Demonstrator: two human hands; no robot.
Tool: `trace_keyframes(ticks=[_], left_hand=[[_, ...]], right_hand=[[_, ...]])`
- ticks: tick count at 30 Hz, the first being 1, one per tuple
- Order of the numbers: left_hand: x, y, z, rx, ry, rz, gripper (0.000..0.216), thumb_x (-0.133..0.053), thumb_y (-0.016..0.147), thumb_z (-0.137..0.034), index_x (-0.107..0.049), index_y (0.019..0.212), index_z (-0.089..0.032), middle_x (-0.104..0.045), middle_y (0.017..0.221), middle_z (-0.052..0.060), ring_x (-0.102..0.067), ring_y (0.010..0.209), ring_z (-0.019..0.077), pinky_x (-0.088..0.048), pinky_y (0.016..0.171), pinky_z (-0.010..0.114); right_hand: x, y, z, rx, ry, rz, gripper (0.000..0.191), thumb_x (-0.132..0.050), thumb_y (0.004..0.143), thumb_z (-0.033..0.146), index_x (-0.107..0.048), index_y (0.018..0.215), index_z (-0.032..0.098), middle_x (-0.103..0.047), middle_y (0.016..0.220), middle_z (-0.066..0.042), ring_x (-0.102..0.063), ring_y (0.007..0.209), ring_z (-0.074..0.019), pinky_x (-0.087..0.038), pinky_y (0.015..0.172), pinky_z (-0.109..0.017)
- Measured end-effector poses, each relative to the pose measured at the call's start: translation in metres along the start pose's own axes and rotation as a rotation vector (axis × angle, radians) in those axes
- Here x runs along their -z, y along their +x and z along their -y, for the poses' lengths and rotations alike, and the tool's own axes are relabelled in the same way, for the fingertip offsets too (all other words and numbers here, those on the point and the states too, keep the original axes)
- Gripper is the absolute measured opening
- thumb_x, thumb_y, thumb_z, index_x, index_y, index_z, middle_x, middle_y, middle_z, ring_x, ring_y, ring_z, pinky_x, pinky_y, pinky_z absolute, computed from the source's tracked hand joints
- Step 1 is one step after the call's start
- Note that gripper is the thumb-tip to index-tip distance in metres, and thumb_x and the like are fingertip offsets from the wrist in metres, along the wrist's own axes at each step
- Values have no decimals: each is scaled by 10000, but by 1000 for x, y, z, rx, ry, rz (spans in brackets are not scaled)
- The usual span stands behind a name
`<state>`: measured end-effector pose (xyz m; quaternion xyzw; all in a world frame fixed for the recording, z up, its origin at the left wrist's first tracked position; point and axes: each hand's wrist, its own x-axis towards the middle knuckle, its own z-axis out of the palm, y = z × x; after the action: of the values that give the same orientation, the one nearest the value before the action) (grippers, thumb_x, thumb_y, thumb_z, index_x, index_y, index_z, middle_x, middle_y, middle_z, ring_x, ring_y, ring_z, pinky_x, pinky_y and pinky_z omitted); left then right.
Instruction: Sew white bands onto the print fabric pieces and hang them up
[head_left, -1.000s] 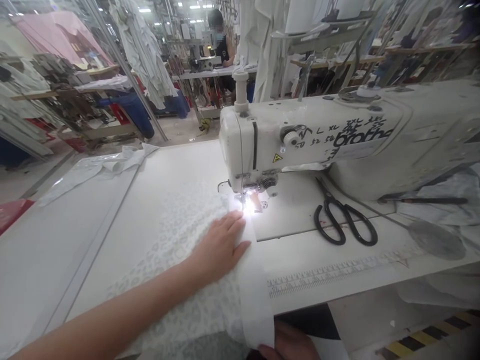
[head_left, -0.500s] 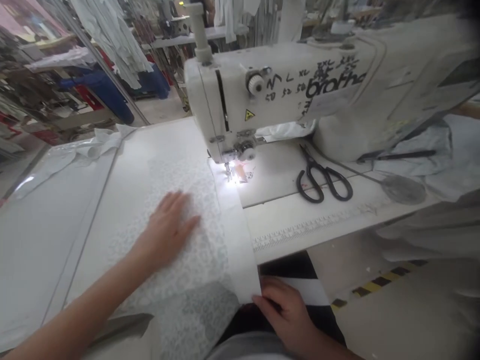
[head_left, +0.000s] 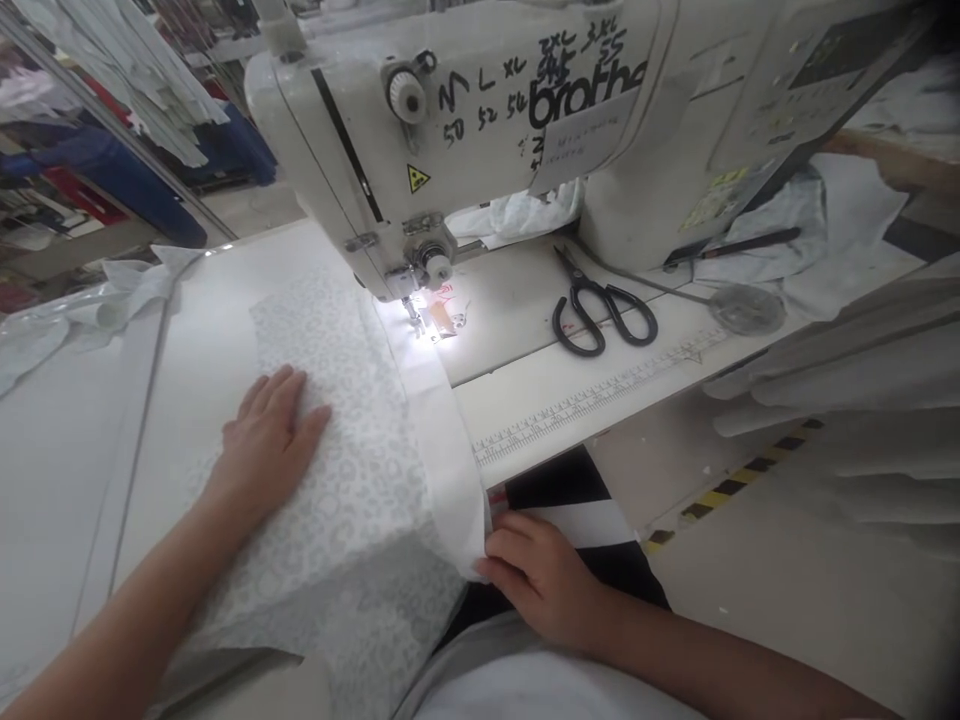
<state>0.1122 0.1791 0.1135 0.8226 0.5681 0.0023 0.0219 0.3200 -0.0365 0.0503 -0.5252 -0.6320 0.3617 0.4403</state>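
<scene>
A pale leopard-print fabric [head_left: 352, 430] lies over the table's left part and hangs down over the front edge. My left hand [head_left: 266, 440] rests flat on it, fingers stretched out. Along the fabric's right side runs a plain white strip [head_left: 442, 420], leading up under the lit presser foot [head_left: 415, 318] of the sewing machine [head_left: 480, 140]. My right hand [head_left: 540, 570] pinches the strip's near end just off the table's front edge, above my lap.
Black scissors [head_left: 604, 305] lie right of the needle area, behind a ruler scale [head_left: 592, 400] along the table edge. Crumpled pale cloth [head_left: 817, 230] is piled at the right. Ruffled fabric [head_left: 97, 310] lies at the far left. Black-yellow tape [head_left: 735, 485] marks the floor.
The view has shifted to the right and closer to the machine, so things appear further left. My right hand still holds the strip, whose near end now curves; my left hand remains on the fabric.
</scene>
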Motion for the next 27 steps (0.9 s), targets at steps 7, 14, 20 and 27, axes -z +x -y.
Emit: trace_keyframes(ticks=[7, 14, 20, 27], left_hand=[[0, 12, 7, -67, -19, -13, 538, -257, 930, -454, -315, 1363, -141, -292, 1456, 97, -216, 1351, 265, -255, 1062, 508], [9, -6, -28, -230, -95, -191, 476, -382, 907, -391, -403, 1299, -122, -369, 1405, 132, -234, 1347, 271, -254, 1074, 509], [-4, -50, -81, -563, -368, 45, 318, -423, 902, -323, -511, 1194, -232, -475, 1341, 25, -330, 1309, 214, -377, 1034, 424], [-12, -55, -76, -614, -304, 59, 325, -401, 916, -288, -515, 1213, -226, -436, 1372, 52, -286, 1325, 266, -349, 1026, 498]], right_hand=[[-2, 3, -1, 41, -45, -22, 243, -461, 875, 182, -446, 632, 180, -451, 662, 10, -430, 630, -125, -366, 594, -250], [-2, 2, -2, -9, -29, -8, 245, -476, 862, 181, -422, 623, 178, -461, 657, 5, -443, 633, -125, -354, 582, -241], [-2, -2, -4, 19, -86, -19, 261, -466, 881, 188, -449, 621, 177, -516, 644, -7, -476, 631, -133, -369, 580, -244], [6, -5, -7, 148, -143, -9, 147, -434, 902, 169, -559, 978, 177, -637, 814, -51, -569, 730, -165, -477, 670, -278]])
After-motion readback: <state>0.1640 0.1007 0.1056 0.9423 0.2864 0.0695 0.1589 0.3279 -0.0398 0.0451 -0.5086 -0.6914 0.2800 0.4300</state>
